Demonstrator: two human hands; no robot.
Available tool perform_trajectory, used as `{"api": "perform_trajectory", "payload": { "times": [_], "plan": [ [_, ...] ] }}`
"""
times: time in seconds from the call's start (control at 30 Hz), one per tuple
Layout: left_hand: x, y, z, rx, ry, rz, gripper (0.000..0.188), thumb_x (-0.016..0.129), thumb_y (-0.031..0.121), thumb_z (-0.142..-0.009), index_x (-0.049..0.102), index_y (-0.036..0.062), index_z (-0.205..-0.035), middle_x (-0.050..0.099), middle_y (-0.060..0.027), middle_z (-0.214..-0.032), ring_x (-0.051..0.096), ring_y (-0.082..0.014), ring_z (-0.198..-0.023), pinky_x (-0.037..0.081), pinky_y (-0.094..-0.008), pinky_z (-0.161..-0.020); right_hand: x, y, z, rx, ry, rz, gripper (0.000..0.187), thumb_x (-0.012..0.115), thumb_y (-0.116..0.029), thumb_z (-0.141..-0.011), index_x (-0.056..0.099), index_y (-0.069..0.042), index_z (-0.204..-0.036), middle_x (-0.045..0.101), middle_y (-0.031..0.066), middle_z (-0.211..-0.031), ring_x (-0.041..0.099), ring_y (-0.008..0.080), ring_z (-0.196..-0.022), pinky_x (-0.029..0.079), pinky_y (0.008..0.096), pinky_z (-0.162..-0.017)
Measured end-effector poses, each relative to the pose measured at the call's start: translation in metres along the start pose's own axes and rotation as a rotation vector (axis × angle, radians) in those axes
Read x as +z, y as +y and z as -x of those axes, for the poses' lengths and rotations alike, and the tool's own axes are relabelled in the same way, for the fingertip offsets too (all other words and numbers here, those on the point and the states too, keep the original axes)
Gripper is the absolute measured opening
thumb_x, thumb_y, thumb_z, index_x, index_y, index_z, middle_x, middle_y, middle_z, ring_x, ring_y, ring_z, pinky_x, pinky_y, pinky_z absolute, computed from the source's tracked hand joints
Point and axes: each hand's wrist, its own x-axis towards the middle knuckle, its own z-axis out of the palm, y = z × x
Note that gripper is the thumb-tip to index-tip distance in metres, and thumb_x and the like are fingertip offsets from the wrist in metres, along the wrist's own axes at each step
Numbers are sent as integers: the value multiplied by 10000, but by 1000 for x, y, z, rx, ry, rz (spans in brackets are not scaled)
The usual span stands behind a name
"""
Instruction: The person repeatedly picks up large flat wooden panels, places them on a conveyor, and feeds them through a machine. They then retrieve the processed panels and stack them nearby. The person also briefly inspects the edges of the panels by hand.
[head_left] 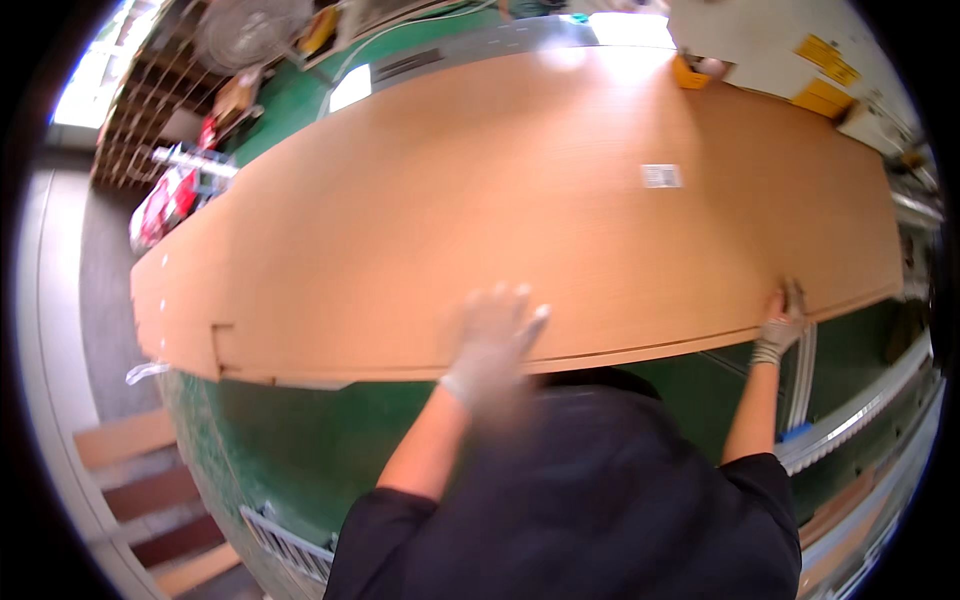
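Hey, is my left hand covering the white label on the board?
No, the label lies uncovered, farther up the board and right of your left hand.

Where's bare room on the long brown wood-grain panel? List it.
Free: the panel left of the white rectangular label, beyond the gloved left hand; also between label and gloved right hand. Crowded: the near edge at both hands, and the far edge around the small orange-yellow object.

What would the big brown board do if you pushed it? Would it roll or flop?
The brown board probably won't roll, because it lies flat. It looks stiff, with no folds showing. It may be heavy, being far bigger than the left hand.
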Motion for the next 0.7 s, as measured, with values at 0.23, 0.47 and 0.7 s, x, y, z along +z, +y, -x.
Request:
{"api": "perform_trajectory", "payload": {
  "times": [0.23,0.47,0.7],
  "plan": [
    [8,-26,38,34,87,15,889,763,255,-669,376,112,-1456,277,-157,-1552,206,-424,-1442,137,-549,-1186,-14,-64,16,-120,-164,248,340,584,-224,-938,633,-59,-1231,605,168,-1294,518,351,-1257,340,493,-1083],
    [-8,-89,100,-439,-126,-212,1222,833,527,-563,210,119,-1532,53,-243,-1590,-24,-467,-1468,15,-547,-1188,-21,-190,66,-140,-301,93,412,608,-205,-868,616,-117,-1270,577,121,-1336,459,344,-1312,251,497,-1136],
    [-11,-39,40,-242,-192,-143,1173,821,525,-553,256,205,-1530,28,-245,-1598,-83,-495,-1456,-56,-646,-1138,-15,-112,36,-176,-145,91,341,588,-183,-898,655,-67,-1212,613,143,-1296,531,343,-1241,344,477,-1090]
  ]
}}
